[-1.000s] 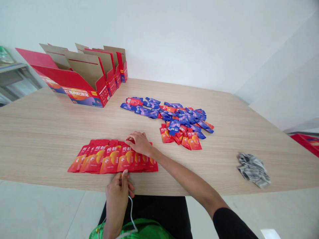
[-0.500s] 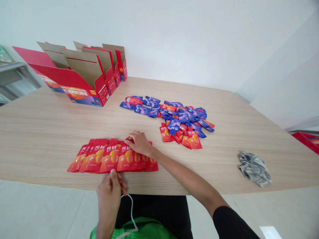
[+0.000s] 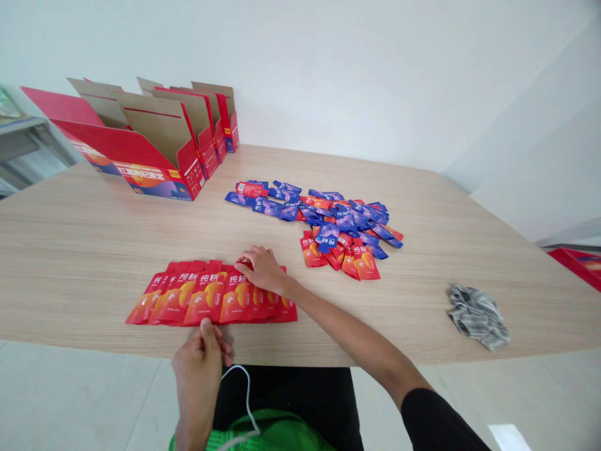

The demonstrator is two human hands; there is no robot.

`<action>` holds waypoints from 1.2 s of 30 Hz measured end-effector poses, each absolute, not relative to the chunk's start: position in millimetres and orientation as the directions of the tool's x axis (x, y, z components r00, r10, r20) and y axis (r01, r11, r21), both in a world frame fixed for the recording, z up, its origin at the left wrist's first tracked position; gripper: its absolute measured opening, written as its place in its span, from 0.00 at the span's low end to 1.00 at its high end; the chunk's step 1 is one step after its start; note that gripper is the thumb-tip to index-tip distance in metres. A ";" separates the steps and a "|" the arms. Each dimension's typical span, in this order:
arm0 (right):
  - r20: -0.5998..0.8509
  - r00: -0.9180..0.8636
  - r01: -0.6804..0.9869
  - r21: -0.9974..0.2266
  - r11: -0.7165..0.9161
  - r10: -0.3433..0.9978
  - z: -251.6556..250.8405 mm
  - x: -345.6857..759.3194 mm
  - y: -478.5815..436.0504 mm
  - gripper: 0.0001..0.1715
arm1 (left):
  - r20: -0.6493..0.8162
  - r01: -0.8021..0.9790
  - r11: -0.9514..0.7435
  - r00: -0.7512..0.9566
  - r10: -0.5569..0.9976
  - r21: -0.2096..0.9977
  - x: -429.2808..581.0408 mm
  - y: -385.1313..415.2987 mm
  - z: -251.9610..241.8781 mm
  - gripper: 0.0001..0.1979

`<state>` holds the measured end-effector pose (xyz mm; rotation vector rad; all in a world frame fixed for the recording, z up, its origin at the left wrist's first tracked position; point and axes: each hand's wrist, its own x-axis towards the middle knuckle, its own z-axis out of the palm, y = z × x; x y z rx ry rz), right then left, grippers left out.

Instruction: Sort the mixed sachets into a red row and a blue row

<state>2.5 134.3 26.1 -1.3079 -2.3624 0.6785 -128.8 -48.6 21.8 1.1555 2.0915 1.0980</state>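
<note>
A row of overlapping red sachets (image 3: pixel 201 304) lies flat near the front edge of a wood-grain table (image 3: pixel 66 263), left of centre. Most show orange fruit artwork, and the clearer ones carry white Chinese lettering with the tops pointing away from the person. The person's left hand (image 3: pixel 197 358) is at the near side of the row, its thumb on the bottom edge of a middle sachet and its fingers curled below, with only a narrow gap between them; whether it pinches the sachet cannot be told. The right hand (image 3: pixel 263 270) reaches across from the right and rests over the upper part of the row, fingers bent at the top edges, covering part of the sachets there. Its grasp is narrow too, and whether it grips any packet cannot be told.

Beyond the row, toward the table's middle, lies a loose pile of blue-purple sachets (image 3: pixel 345 220) mixed with red ones. Several red packets (image 3: pixel 364 263) fan out at its near side, and one blue sachet (image 3: pixel 327 237) lies upside down over them. At the far left stand open red printed cartons (image 3: pixel 154 178) close together, flaps raised and brown inner faces showing. A crumpled grey striped cloth (image 3: pixel 479 317) lies near the right front edge. A white cord (image 3: pixel 248 391) loops over the person's black-clad lap, above green fabric (image 3: pixel 282 432).
</note>
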 end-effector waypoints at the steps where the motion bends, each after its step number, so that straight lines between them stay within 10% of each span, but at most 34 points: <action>1: 0.074 -0.508 0.684 -0.571 0.454 0.858 26.3 2.7 134.1 0.14 | -0.040 0.458 0.301 -0.496 0.867 0.837 -127.7 -49.8 21.1 0.31; 9: 0.147 -0.493 0.633 -0.616 0.469 0.858 29.7 25.1 132.6 0.11 | -0.053 0.448 0.128 -0.178 0.983 0.885 -95.2 -60.8 0.5 0.34; 17: 0.278 -0.356 0.614 -0.650 0.448 0.892 37.2 162.5 112.0 0.14 | 0.290 0.495 -0.340 0.177 0.940 0.800 -52.4 -59.0 -21.8 0.27; 25: 0.091 0.419 0.864 -0.346 -0.365 0.904 26.5 261.8 94.8 0.29 | 0.195 0.480 -0.281 0.222 0.955 0.831 -49.2 -51.3 -29.1 0.30; 31: -0.034 0.450 0.744 -0.538 -0.396 0.892 23.9 273.9 107.5 0.38 | 0.162 0.489 -0.273 0.257 0.953 0.829 -49.6 -50.7 -14.4 0.30; 36: -0.189 0.399 0.476 -0.794 -0.379 0.897 27.7 291.9 101.3 0.21 | 0.150 0.456 -0.262 0.268 0.952 0.851 -50.7 -51.7 -12.9 0.31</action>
